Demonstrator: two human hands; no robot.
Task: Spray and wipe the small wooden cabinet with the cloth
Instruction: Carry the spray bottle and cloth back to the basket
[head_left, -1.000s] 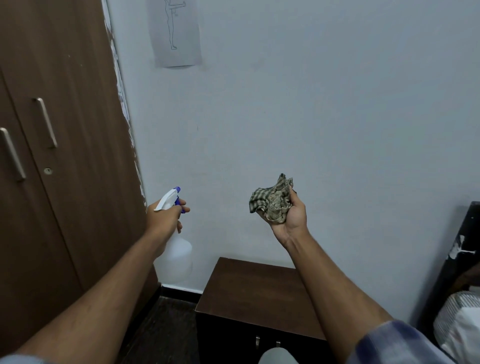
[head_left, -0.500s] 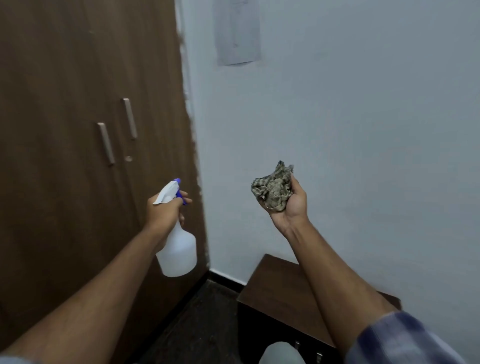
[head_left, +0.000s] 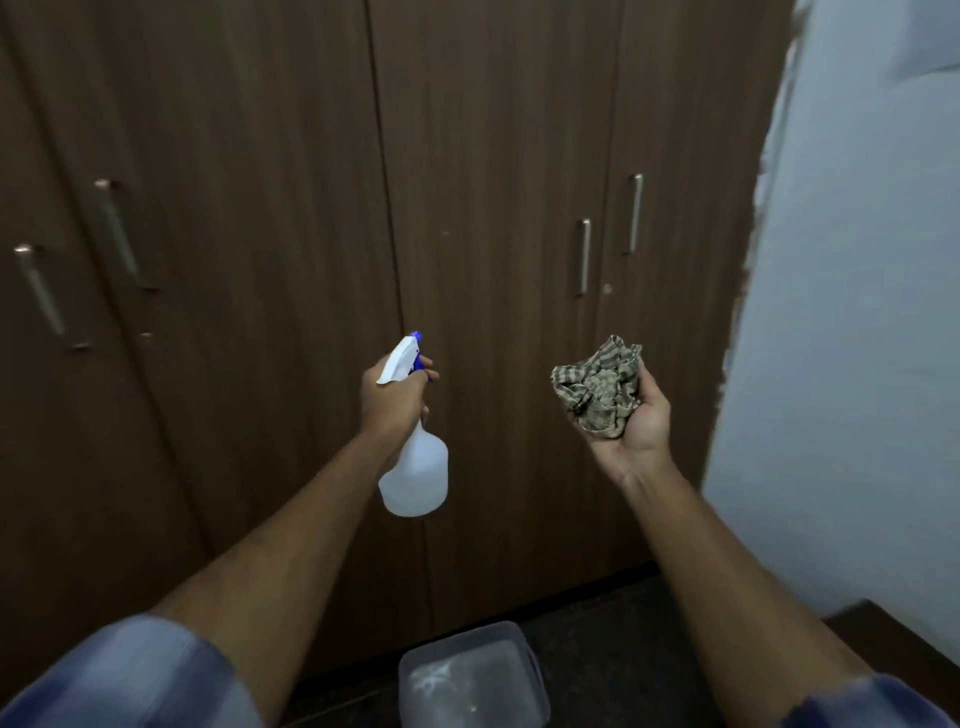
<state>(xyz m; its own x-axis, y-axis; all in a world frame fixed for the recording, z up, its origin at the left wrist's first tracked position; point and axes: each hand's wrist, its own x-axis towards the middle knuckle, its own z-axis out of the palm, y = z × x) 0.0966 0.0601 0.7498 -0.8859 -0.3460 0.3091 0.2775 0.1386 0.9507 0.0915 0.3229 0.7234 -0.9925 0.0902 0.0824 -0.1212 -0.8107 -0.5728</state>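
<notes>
The left hand gripped the spray bottle at its neck, nozzle toward the tall wardrobe at 12 o'clock, while the right hand cupped the bunched cloth, fingers curled round it. Only a corner of the small wooden cabinet showed, at 4 o'clock. Spraying seemed not yet begun; the next move probably called for turning right and lowering the nozzle over the cabinet top.

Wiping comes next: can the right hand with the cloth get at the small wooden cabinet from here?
Probably yes, with a turn: the right hand grips the cloth before the wardrobe; a corner of the small cabinet shows low right, nothing between.
</notes>
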